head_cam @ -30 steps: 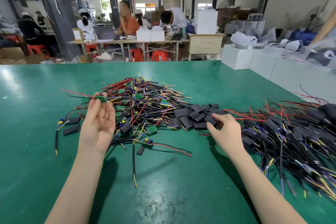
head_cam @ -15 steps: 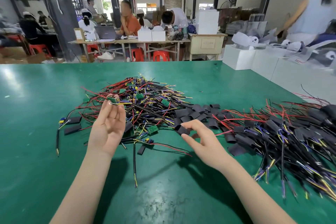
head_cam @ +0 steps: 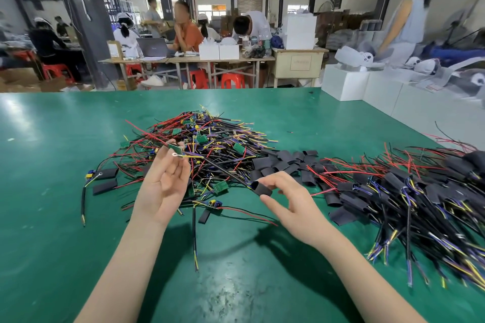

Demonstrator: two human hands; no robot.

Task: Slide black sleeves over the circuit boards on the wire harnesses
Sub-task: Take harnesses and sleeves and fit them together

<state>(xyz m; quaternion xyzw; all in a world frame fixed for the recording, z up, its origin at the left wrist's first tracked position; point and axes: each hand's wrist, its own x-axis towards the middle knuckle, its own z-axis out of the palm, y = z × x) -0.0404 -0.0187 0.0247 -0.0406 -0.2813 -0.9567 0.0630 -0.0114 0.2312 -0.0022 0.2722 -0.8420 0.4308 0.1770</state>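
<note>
Green table (head_cam: 52,191), bare near edge; left hand (head_cam: 164,183) pinching circuit board (head_cam: 175,149), right hand (head_cam: 291,204) seemingly pinching sleeve (head_cam: 261,188)

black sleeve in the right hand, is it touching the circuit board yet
Apart. The head view shows green table between the sleeve and the circuit board.

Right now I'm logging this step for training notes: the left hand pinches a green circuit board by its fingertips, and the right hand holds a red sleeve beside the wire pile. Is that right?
Not quite. The sleeve in the right hand is black, not red, as the head view shows. The rest holds: the left hand pinches a green circuit board at its fingertips, and the right hand holds its sleeve beside the wire pile.
</note>
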